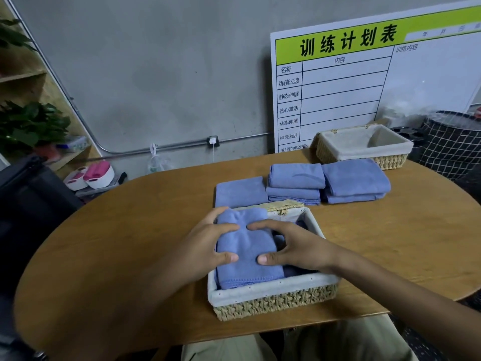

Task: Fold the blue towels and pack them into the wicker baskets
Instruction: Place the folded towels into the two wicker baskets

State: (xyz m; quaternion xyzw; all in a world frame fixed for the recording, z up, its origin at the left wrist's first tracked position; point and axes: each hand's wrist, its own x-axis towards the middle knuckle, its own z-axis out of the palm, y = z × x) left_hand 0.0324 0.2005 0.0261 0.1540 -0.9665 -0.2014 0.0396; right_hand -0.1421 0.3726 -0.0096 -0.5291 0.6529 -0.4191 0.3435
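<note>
Left hand (208, 243) and right hand (291, 246), fingers spread, grip a folded blue microfibre towel (247, 251) from either side inside the near cloth-lined wicker basket (273, 298). Beyond, on the oval wooden table (130, 230), lie folded blue towel stacks (325, 183) and a second lined wicker basket (364, 147).

1. Near wicker basket (273, 302), white cloth liner, sitting at the table's front edge.
2. Folded blue towel (247, 252) lying in its left half, darker blue folds glimpsed beside it on the right.
3. Behind the basket, a single folded towel (240, 191) lying flat.
4. Further right, two stacks of folded towels: middle stack (295, 183), right stack (355, 181), side by side.
5. Far wicker basket (364, 147), lined, nothing visible inside.
</note>
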